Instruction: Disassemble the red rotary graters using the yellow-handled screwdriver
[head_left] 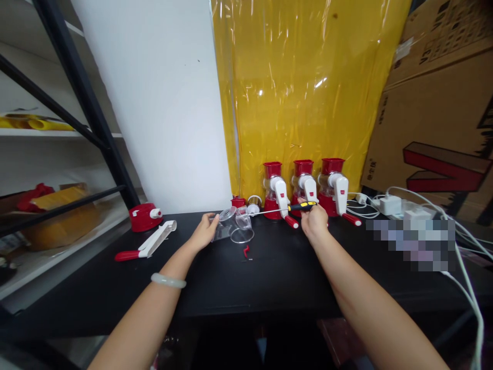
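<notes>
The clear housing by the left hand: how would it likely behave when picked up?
The clear housing is probably stiff, as its openings show firm, round outlines. It looks light for its size, being see-through and apparently thin-walled. Its glossy surface might slip a little in the left hand.

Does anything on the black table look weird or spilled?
Nothing looks spilled. But a crank lies loose near a red part at the left, and a small red piece lies loose too; three red machines have cranks attached.

A head-worn camera looks forward and down (from fairly near) at the black table [215,288].
</notes>
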The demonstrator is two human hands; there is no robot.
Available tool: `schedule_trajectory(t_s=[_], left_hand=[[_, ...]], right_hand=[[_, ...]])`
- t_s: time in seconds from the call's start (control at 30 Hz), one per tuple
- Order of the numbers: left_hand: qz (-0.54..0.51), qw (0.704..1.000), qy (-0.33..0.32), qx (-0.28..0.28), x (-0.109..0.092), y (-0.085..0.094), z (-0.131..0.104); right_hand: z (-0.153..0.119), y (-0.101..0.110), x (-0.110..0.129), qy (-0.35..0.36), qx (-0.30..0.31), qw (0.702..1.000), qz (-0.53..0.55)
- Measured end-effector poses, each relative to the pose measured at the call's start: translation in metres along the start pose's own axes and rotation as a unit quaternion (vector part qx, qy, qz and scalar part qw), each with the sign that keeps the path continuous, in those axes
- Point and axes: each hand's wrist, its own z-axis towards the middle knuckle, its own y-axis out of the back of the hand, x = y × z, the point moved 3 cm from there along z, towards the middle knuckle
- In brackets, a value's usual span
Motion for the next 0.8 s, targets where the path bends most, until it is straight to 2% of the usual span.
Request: schedule_trajectory(t_s=[0.2, 0.4, 0.63, 0.8], left_hand=[[0.000, 1.000, 0.001, 0.000, 0.0014, -0.0002, 0.0013], [-0.007, 1.000, 0.004, -0.003, 0.0004, 0.0003, 0.0003], [0.008, 1.000, 0.007, 0.004, 0.0010, -0.0005, 0.0004], [0.010, 1.000, 0.006, 0.008, 0.0014, -0.0005, 0.0006]], right_hand=[[-0.0005, 0.0023, -0.0016, 0.007, -0.038, 0.999, -0.016], [-0.0033, 0.0029, 0.0009, -0.004, -0.009, 0.999, -0.035], [-0.0042, 0.0008, 0.0012, 0.002, -0.013, 0.999, -0.052], [-0.0013, 0.0040, -0.0011, -0.025, -0.033, 0.998, -0.046]])
